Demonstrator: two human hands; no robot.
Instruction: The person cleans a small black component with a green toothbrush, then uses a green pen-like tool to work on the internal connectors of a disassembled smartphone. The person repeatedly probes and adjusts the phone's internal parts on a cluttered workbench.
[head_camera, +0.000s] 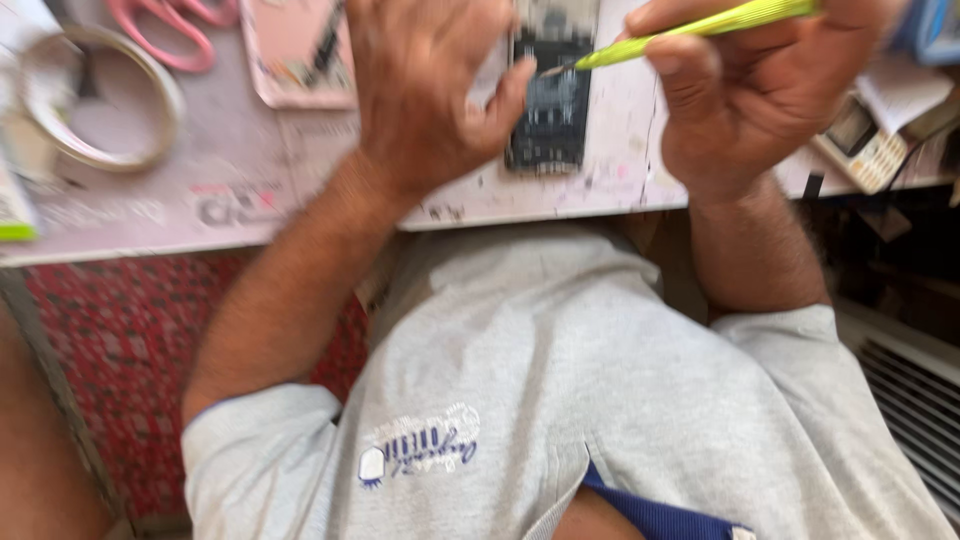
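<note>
My left hand (430, 90) rests on the worktable (300, 200), its thumb pressed against the side of an opened dark phone (548, 110) lying flat. My right hand (750, 90) grips a yellow-green screwdriver (700, 30) whose thin tip points at the upper part of the phone's inside. The phone's left part is hidden under my left hand.
A pink phone back cover (295, 55) lies left of my hand, pink-handled scissors (165, 25) and a roll of clear tape (95, 100) further left. A small white device with a screen (862, 145) sits at the right. The table edge runs just above my grey shirt.
</note>
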